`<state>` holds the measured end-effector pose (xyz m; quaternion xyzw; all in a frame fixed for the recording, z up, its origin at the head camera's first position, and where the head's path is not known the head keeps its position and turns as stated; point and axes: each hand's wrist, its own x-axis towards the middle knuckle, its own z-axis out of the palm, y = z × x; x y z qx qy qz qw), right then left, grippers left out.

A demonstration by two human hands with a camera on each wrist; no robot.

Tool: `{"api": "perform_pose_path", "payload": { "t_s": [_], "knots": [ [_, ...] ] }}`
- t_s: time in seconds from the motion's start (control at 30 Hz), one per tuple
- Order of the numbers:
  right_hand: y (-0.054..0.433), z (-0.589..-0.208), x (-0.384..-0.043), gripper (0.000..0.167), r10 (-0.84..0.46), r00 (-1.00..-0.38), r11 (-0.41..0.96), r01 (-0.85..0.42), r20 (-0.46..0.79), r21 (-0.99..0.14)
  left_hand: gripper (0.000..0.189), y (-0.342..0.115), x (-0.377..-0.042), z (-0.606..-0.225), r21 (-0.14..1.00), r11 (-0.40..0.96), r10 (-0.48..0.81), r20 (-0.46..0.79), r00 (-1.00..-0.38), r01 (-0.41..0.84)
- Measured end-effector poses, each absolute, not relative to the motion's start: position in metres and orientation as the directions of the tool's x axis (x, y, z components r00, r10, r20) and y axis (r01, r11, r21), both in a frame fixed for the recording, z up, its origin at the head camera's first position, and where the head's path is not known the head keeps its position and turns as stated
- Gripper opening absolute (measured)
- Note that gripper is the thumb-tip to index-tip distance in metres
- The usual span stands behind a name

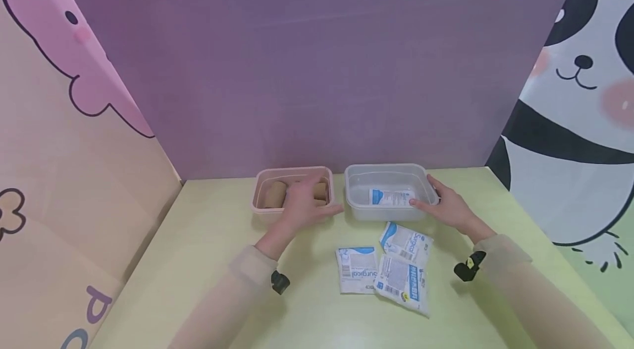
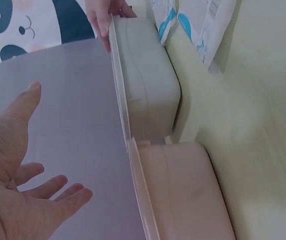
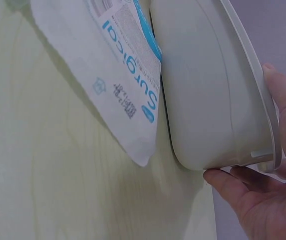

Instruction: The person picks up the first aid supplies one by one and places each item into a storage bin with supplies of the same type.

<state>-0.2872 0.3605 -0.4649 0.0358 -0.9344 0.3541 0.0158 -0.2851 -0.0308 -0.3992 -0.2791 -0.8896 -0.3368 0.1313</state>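
Note:
My left hand [image 1: 303,205] is over the pink plastic box [image 1: 266,217], which holds several brown rolls [image 1: 275,195]. Its fingers and thumb are spread apart, and in the left wrist view this hand [image 2: 20,185] grips nothing. At the right end of the translucent plastic container [image 1: 366,213], my right hand [image 1: 451,208] holds the corner. The right wrist view shows the thumb at the rim and fingers against the wall of the container [image 3: 208,95]. Inside that container lies a white and blue packet [image 1: 388,197].
In front of the containers, three white and blue packets lie on the pale yellow table [image 1: 218,261]: a left packet [image 1: 355,272], an upper packet [image 1: 408,243] labelled "Surgical", and a lower packet [image 1: 401,283]. A purple panel [image 1: 322,63] stands behind; printed panels flank the table.

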Motion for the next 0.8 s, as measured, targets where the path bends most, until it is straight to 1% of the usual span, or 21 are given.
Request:
{"api": "perform_pose_path", "payload": {
  "t_s": [0.03,0.1,0.17,0.4,0.57,0.8],
  "knots": [
    [0.36,-0.465,-0.287,0.111,-0.056,-0.997,0.747,-0.081,0.058,-0.66,0.064,-0.028,-0.283,-0.399,0.523,0.624,0.416,0.406,-0.814,0.58],
    [0.36,-0.464,-0.288,0.111,-0.057,-0.996,0.748,-0.084,0.062,-0.658,0.077,-0.024,-0.28,-0.4,0.529,0.634,0.431,0.364,-0.826,0.564],
    [0.361,-0.463,-0.288,0.111,-0.057,-0.997,0.748,-0.082,0.059,-0.658,0.094,-0.019,-0.275,-0.401,0.563,0.611,0.45,0.332,-0.829,0.557],
    [0.36,-0.46,-0.287,0.111,-0.059,-0.997,0.749,-0.077,0.051,-0.658,0.096,-0.006,-0.256,-0.408,0.587,0.551,0.535,0.297,-0.791,0.593],
    [0.36,-0.46,-0.288,0.112,-0.058,-0.997,0.743,-0.071,0.042,-0.666,0.096,0.002,-0.243,-0.414,0.575,0.56,0.571,0.254,-0.781,0.596],
    [0.359,-0.461,-0.287,0.114,-0.051,-0.999,0.745,-0.05,0.018,-0.665,0.093,0.008,-0.237,-0.427,0.535,0.584,0.603,0.218,-0.767,0.611]
  ]
}}
